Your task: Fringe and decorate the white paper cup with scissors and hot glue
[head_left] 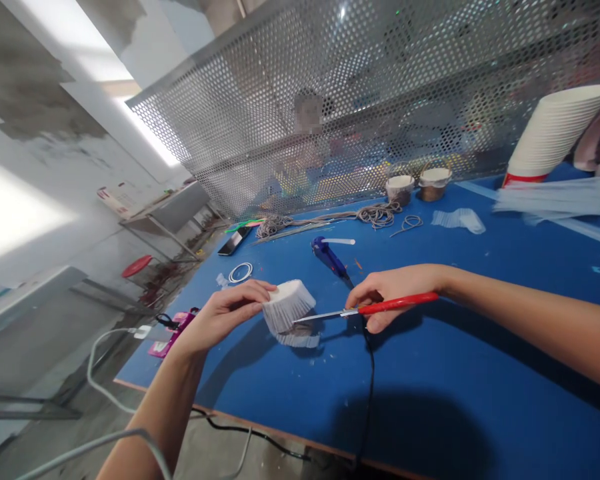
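Note:
My left hand (225, 312) is closed round a white paper cup (287, 303) whose wall is cut into a fringe of thin strips; it holds the cup on its side just above the blue table (430, 373). My right hand (387, 293) grips red-handled scissors (370, 309), the blades pointing left and touching the fringed edge of the cup. A cut white paper piece (300, 340) lies on the table right under the cup. A blue glue gun (330, 257) lies just behind my right hand, its black cord (369, 373) running toward the table's front edge.
A stack of white paper cups (555, 133) lies at the back right. Two small brown cups (420, 185), coils of grey cord (375, 215), a phone (234, 241) and a white ring (241, 272) lie further back. A perforated metal screen (380, 100) stands behind the table, a person beyond it.

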Motion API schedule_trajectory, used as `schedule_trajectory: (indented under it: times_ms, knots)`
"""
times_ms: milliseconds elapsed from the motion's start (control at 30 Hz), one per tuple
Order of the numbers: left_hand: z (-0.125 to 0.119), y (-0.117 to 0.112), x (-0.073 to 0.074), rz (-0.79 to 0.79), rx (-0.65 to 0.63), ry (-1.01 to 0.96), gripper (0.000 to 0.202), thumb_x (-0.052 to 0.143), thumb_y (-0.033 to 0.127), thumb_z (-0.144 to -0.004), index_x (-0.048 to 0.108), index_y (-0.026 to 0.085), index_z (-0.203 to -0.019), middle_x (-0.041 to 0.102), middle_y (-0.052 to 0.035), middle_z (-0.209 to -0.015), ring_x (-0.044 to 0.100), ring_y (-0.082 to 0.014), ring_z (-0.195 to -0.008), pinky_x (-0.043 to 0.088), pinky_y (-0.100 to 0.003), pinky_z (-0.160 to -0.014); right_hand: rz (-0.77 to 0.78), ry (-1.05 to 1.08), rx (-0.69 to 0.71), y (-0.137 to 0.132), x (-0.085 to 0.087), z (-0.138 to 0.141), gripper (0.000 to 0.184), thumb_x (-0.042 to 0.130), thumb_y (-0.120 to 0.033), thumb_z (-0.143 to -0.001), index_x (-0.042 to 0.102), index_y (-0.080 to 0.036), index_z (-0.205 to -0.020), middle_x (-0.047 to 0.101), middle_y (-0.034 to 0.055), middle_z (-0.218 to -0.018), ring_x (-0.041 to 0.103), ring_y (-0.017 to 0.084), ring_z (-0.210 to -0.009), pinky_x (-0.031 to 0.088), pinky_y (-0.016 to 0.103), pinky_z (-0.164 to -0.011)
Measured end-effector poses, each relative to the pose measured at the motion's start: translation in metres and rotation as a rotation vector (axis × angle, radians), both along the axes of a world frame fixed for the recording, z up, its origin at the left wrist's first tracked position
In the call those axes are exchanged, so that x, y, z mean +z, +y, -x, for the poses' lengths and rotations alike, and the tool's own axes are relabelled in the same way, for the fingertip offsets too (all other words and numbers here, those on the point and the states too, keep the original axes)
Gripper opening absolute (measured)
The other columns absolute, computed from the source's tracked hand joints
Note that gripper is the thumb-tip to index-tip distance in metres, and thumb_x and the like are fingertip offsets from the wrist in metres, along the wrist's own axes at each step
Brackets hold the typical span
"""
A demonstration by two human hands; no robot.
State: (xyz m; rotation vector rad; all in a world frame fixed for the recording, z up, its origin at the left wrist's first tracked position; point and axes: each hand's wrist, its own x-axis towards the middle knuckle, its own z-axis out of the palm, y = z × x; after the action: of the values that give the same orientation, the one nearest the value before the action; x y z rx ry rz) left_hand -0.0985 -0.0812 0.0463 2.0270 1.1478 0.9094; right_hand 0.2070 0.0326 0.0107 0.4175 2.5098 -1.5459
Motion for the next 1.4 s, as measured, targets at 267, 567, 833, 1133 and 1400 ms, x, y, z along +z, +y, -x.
schedule_trajectory:
  times_ms: [267, 567, 833, 1133, 1400]
  knots:
    - [-0.002, 0.0, -0.001, -0.005, 0.025, -0.002, 0.019, 0.066, 0.033, -0.086, 0.073, 0.018, -0.08, 0.071, -0.0094, -0.083, 0.066, -0.0257, -0.098, 0.053, -0.042, -0.089, 0.02, 0.029, 0.001, -0.001, -0.004, -0.001, 0.065, 0.069, -0.055, -0.072, 0.062, -0.009, -0.116, 0.057, 0.0003, -0.076, 0.045, 0.012, -0.063, 0.038, 0.023, -0.058]
    - [-0.008, 0.003, -0.002, -0.02, -0.034, 0.044, 0.015, 0.063, 0.029, -0.088, 0.071, 0.018, -0.084, 0.071, -0.0086, -0.087, 0.065, -0.0229, -0.1, 0.052, -0.04, -0.091, 0.018, 0.024, 0.029, -0.001, -0.004, 0.009, 0.064, 0.071, -0.055, -0.073, 0.062, -0.009, -0.117, 0.06, 0.001, -0.08, 0.047, 0.011, -0.064, 0.037, 0.022, -0.057]
    - [-0.013, 0.004, 0.003, -0.046, -0.044, 0.143, 0.018, 0.06, 0.031, -0.091, 0.069, 0.018, -0.084, 0.071, -0.0088, -0.088, 0.064, -0.0222, -0.101, 0.051, -0.038, -0.091, -0.099, -0.015, 0.026, -0.005, 0.01, 0.01, 0.06, 0.069, -0.056, -0.074, 0.064, -0.012, -0.113, 0.064, 0.0023, -0.085, 0.052, 0.013, -0.069, 0.037, 0.022, -0.058]
    - [-0.014, 0.005, 0.002, -0.054, -0.039, 0.202, 0.018, 0.058, 0.031, -0.091, 0.068, 0.018, -0.087, 0.07, -0.0085, -0.089, 0.064, -0.0214, -0.102, 0.051, -0.037, -0.092, -0.19, -0.055, -0.02, -0.004, 0.011, 0.01, 0.062, 0.069, -0.064, -0.07, 0.066, -0.014, -0.107, 0.058, -0.0005, -0.077, 0.047, 0.013, -0.064, 0.035, 0.023, -0.056]
    - [-0.017, 0.006, 0.003, -0.063, -0.037, 0.223, 0.019, 0.056, 0.032, -0.092, 0.068, 0.019, -0.086, 0.071, -0.0082, -0.09, 0.065, -0.021, -0.099, 0.051, -0.036, -0.091, -0.245, -0.067, -0.048, -0.004, 0.015, 0.009, 0.048, 0.071, -0.061, -0.068, 0.068, -0.017, -0.087, 0.053, -0.0031, -0.069, 0.041, 0.012, -0.06, 0.032, 0.023, -0.054]
